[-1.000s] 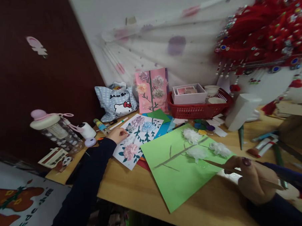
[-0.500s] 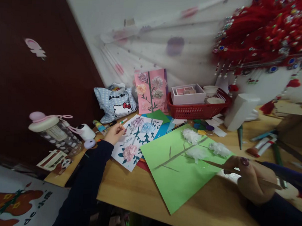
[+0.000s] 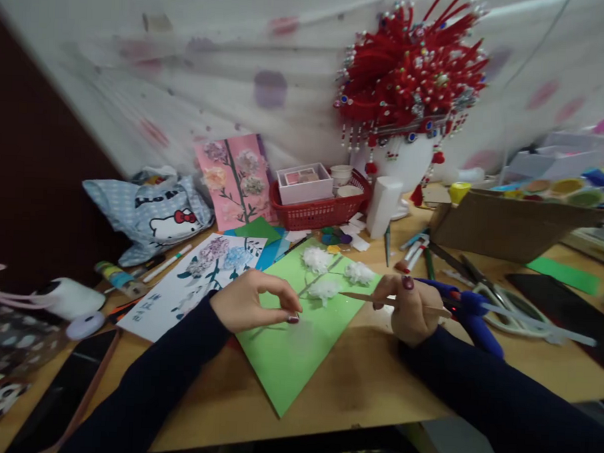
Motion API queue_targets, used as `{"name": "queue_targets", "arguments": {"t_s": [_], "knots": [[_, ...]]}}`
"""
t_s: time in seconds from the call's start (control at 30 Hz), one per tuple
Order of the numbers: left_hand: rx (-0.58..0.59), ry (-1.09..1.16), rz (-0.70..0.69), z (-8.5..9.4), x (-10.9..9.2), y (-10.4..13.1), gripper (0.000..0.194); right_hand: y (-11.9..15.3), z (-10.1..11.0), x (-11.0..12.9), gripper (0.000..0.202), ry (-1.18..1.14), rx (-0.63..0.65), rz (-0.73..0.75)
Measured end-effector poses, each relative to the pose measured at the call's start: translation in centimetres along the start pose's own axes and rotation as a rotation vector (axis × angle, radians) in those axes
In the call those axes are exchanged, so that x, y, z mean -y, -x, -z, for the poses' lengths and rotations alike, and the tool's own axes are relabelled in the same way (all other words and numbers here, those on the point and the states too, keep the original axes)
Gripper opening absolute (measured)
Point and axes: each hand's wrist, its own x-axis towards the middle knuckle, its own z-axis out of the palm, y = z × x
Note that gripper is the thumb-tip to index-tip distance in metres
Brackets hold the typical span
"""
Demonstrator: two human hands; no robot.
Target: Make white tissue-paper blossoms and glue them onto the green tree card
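My left hand (image 3: 259, 301) hangs over the green card (image 3: 280, 379), thumb and forefinger pinched on a blurred, translucent white wisp (image 3: 304, 337). My right hand (image 3: 411, 308) is closed around a thin, pointed tan stick (image 3: 363, 297), whose tip points left towards the card's tufts. A grey branch is drawn on the card. Fluffy white tufts lie along it: an upper one (image 3: 315, 259), a right one (image 3: 360, 274) and a lower one (image 3: 324, 291). Just beyond my right hand lies a blue glue gun (image 3: 482, 328).
A white sheet with paper flowers (image 3: 164, 290) lies left, partly behind my left arm. A pink flower picture (image 3: 234, 183) leans at the back beside a red basket (image 3: 307, 217). Scissors (image 3: 508, 309), a cardboard box (image 3: 497, 225) and a red beaded headdress (image 3: 413, 78) are to the right.
My left hand has moved from the flower sheet to above the green card, and a white wisp shows at its fingertips. The view has turned right; my right hand still holds the stick.
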Motion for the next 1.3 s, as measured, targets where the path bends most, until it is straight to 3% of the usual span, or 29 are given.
{"name": "queue_targets", "arguments": {"t_s": [0.1,0.23,0.47,0.63,0.83,1.07,1.3], "knots": [[0.053,-0.024,-0.044,-1.3,0.1,-2.1,0.011,0.0,0.1,-0.2,0.061,-0.111,-0.085,-0.062],[0.055,-0.048,-0.102,-2.3,1.0,-4.5,0.012,-0.1,0.3,-0.1,0.061,-0.115,-0.047,-0.067],[0.007,-0.176,-0.083,-4.3,2.4,-6.7,0.015,-0.2,0.4,0.4,0.059,-0.030,0.077,0.063],[-0.114,-0.301,-0.076,-5.3,2.9,-7.2,0.012,-0.2,-0.6,0.2,0.053,0.052,0.119,0.185],[-0.176,-0.323,-0.048,-5.5,3.4,-7.4,0.014,-0.3,-1.3,-0.3,0.046,0.149,0.167,0.307],[-0.184,-0.281,-0.026,-5.6,3.9,-7.5,0.014,-0.5,-1.7,-0.7,0.044,0.193,0.212,0.262],[-0.215,-0.475,0.006,-3.7,4.8,-6.2,0.023,-0.6,-2.0,-0.6,0.043,0.234,0.257,0.224]]}}
